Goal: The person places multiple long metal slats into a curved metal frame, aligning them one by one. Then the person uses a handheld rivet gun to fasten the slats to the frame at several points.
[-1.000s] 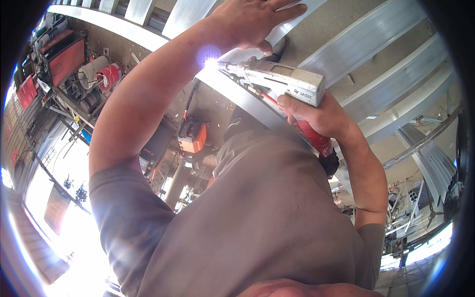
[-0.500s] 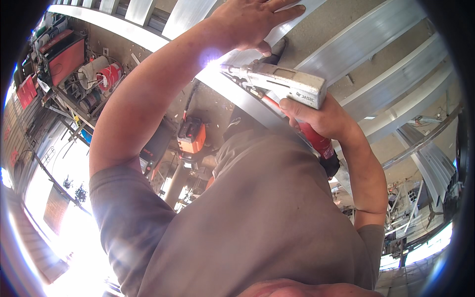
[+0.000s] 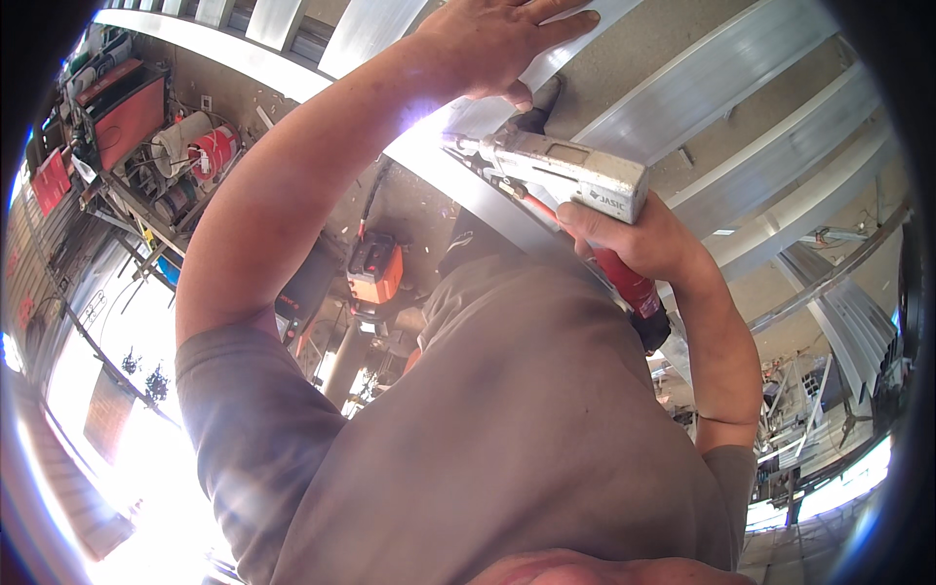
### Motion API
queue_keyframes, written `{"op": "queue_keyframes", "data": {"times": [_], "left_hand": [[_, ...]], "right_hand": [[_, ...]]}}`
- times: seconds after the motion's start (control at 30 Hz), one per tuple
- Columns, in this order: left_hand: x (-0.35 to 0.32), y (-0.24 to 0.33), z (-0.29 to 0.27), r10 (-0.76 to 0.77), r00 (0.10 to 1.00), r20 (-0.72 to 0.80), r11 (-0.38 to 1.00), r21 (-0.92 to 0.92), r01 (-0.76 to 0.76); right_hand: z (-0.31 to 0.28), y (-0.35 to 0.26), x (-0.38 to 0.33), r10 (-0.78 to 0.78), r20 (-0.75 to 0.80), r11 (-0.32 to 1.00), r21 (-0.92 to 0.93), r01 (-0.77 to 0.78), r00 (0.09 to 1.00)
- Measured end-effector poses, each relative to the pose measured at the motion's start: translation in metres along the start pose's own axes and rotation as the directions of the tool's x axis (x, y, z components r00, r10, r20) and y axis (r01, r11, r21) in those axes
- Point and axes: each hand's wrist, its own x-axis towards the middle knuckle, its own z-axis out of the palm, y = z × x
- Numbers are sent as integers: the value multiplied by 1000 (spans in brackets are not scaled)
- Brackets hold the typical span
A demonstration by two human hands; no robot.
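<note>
My right hand (image 3: 629,239) is wrapped around the red handle of a welding gun (image 3: 565,166) with a worn whitish body. Its narrow nozzle points left, toward a bright bluish-white glow at my left forearm's edge. The exact spot where the tip meets the metal is lost in the glare. Below the nozzle, a long silvery metal bar (image 3: 478,200) slants down to the right. Farther up, my left hand (image 3: 497,49) stretches over the metal frame with its fingers spread and nothing held in them.
Wide silvery slats (image 3: 707,83) run across the upper right. An orange and black machine (image 3: 375,268) with a cable stands on the floor left of my body. At far left, a red machine (image 3: 127,112) and a red spool-like drum (image 3: 214,151) sit by a rack. Metal lengths (image 3: 853,322) lie at right.
The welding gun and my right hand have shifted slightly right. The sharp bright point at the nozzle has become a more diffuse glow by my forearm. My left hand stays almost in place.
</note>
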Motion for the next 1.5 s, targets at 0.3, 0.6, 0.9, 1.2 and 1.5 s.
{"op": "queue_keyframes", "data": {"times": [0.3,0.6,0.9,1.2,1.5], "left_hand": [[-4,26,-53,-163,986,33,985,67,160],[-12,2,3,-6,993,-118,975,-223,-21],[-13,6,-13,36,995,-96,983,-179,-53],[-10,5,-11,30,993,-114,988,-145,-47],[-7,4,-13,13,992,-122,994,-110,-27]], "right_hand": [[-1,-1,-6,45,0,999,-11,-45,999],[-2,3,-10,24,-17,1000,-1,-24,1000],[-3,8,-17,51,-10,998,37,-51,999],[-5,16,-23,47,-10,997,61,-46,999],[-8,23,-29,72,-18,996,49,-71,997]]}}
